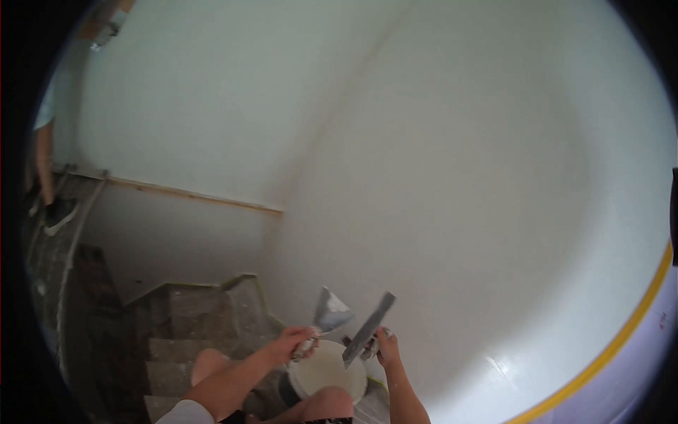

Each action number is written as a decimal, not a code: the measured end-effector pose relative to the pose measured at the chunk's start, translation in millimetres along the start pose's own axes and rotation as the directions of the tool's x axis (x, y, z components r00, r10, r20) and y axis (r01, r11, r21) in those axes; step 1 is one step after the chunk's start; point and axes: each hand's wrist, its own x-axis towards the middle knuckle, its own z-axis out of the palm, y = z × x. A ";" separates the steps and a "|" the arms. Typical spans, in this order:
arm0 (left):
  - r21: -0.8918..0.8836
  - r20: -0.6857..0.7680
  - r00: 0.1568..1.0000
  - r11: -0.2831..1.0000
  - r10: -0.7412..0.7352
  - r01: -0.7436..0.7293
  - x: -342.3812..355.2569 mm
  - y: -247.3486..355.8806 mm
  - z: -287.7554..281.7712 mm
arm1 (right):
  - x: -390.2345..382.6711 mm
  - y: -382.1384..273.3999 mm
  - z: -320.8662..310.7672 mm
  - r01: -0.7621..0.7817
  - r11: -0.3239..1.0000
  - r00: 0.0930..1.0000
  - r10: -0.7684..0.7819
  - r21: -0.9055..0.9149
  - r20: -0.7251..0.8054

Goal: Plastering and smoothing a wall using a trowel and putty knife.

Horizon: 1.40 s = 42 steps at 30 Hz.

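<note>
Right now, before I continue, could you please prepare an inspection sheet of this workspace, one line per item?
Surface: brown, stained steps beside a pale wall.
Work things: a knife with white paste on its blade, a long blade, and a bucket, pale inside.
Clutter: pale specks on the steps; no loose items made out.
Hands: the left hand grips the knife; the right hand holds the long blade.
Cables: nothing seen.
Surroundings: another person's leg at far left; a yellow strip at lower right.

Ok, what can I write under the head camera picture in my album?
Left hand holding a putty knife, right hand holding a long flat blade, by a white bucket.
</note>
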 end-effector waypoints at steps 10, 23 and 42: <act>-0.075 -0.024 0.999 0.997 0.029 -0.031 -5.8 0.5 15.7 | -4.2 128.0 42.9 -0.153 0.972 0.988 0.149 0.180 0.034; -0.009 0.052 0.994 0.995 0.100 -0.100 -4.8 5.1 23.2 | -4.9 145.1 51.3 -0.169 0.977 0.986 0.169 0.130 0.011; 0.046 0.048 0.992 0.992 0.114 -0.116 -3.3 7.0 23.8 | -29.1 97.9 64.5 -0.068 0.995 0.954 0.087 -0.077 0.287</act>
